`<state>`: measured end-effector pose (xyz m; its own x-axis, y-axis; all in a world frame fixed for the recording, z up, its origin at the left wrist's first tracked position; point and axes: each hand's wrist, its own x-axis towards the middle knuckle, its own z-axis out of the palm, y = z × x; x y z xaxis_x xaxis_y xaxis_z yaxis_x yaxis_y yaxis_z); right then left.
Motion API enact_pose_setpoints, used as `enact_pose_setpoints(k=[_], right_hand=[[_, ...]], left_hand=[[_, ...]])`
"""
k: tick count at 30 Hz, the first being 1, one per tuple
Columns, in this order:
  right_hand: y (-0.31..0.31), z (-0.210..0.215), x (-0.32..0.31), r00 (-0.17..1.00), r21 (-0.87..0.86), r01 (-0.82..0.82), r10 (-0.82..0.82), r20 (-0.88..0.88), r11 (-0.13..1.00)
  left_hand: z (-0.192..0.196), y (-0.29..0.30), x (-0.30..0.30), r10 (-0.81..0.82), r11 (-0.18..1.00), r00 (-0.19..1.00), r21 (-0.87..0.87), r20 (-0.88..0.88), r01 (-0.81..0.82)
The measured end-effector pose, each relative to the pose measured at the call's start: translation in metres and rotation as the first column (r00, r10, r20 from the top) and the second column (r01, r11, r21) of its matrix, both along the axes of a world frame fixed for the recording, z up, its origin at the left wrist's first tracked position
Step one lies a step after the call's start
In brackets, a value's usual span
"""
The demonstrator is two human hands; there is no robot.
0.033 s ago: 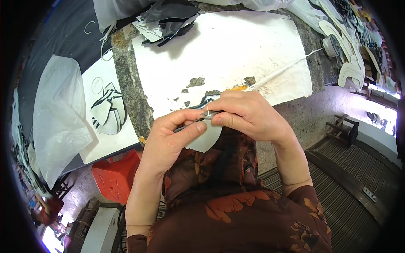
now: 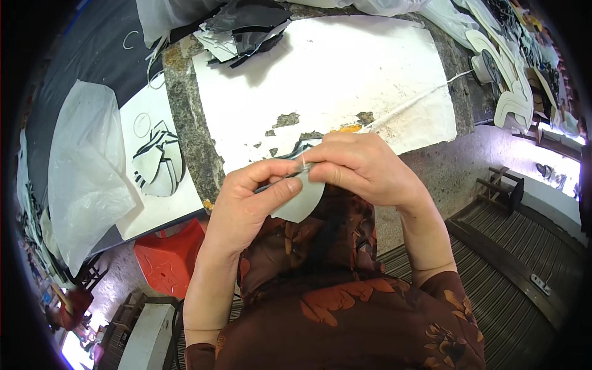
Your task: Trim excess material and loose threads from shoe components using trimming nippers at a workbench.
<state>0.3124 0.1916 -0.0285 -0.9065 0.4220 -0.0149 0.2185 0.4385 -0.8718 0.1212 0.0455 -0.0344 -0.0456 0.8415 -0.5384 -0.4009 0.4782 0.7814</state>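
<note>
In front of my body, at the near edge of the work surface, my two hands meet over a pale grey, curved flat piece (image 2: 302, 205) with a dark edge. My left hand (image 2: 243, 200) pinches its upper left side between thumb and fingers. Across from it, my right hand (image 2: 364, 169) has thumb and fingers closed at the piece's top edge, close to the left fingertips. A thin white strip (image 2: 303, 158) shows between the fingertips. My fingers hide where strip and edge meet. More dark-edged pieces (image 2: 302, 146) lie just beyond my hands.
A worn white sheet (image 2: 333, 74) covers the stone-like slab (image 2: 188, 105). Stacked black and white pieces (image 2: 246, 31) lie at the back left. A white spool (image 2: 485, 66) trails strip at right. Left are grey pieces (image 2: 159, 163), a plastic bag (image 2: 86, 166) and a red stool (image 2: 169, 256).
My right thumb has shifted slightly at the piece's edge, and the strip between my fingertips shows a little less. My left hand stays in place.
</note>
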Motion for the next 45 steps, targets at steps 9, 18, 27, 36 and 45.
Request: enact_pose_setpoints(k=[9, 18, 27, 36, 45], right_hand=[[-0.003, 0.012, -0.006, 0.981, -0.368, 0.192, -0.166, 0.1, 0.91], [-0.014, 0.006, -0.025, 0.948, -0.4, 0.315, -0.266, 0.174, 0.861], [-0.039, 0.002, -0.022, 0.996, -0.125, 0.033, -0.022, 0.089, 0.992], [-0.06, 0.018, -0.038, 0.979, -0.041, -0.193, 0.195, 0.059, 0.98], [-0.064, 0.015, -0.027, 0.969, 0.012, -0.221, 0.218, 0.115, 0.975]], left_hand=[[0.002, 0.001, -0.002, -0.01, 1.0, 1.0, 0.009, -0.014, 0.01], [0.014, -0.018, -0.018, 0.022, 1.0, 0.999, -0.012, 0.036, -0.021], [0.031, -0.068, -0.129, 0.071, 0.989, 0.674, -0.036, -0.735, -0.142], [0.045, -0.056, -0.105, -0.003, 0.947, 0.749, 0.238, -0.662, 0.214], [0.02, -0.036, -0.038, -0.095, 0.982, 0.86, 0.094, -0.501, 0.163]])
